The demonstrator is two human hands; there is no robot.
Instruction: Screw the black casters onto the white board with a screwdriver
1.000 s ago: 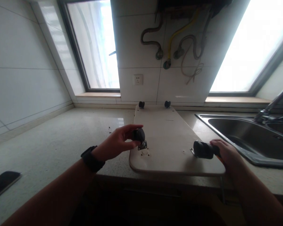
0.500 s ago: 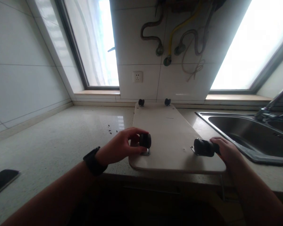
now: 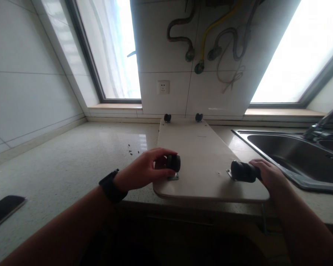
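Observation:
A pale board lies on the countertop, its near edge at the counter's front. Thumb and fingers of my left hand close around a black caster on a metal plate at the board's near left corner. At the near right, a second black caster lies tilted with its metal plate against the board. My right hand is closed at that caster's right end, around a dark part I cannot make out. Two more black casters, one at the far left and one at the far right, stand on the board's far end.
Several small dark screws lie on the countertop left of the board. A phone rests at the far left. The steel sink and faucet are on the right. Pipes and a socket are on the wall.
The view has shifted slightly, so everything sits a little further right and mostly higher. Both hands keep their places at the near casters.

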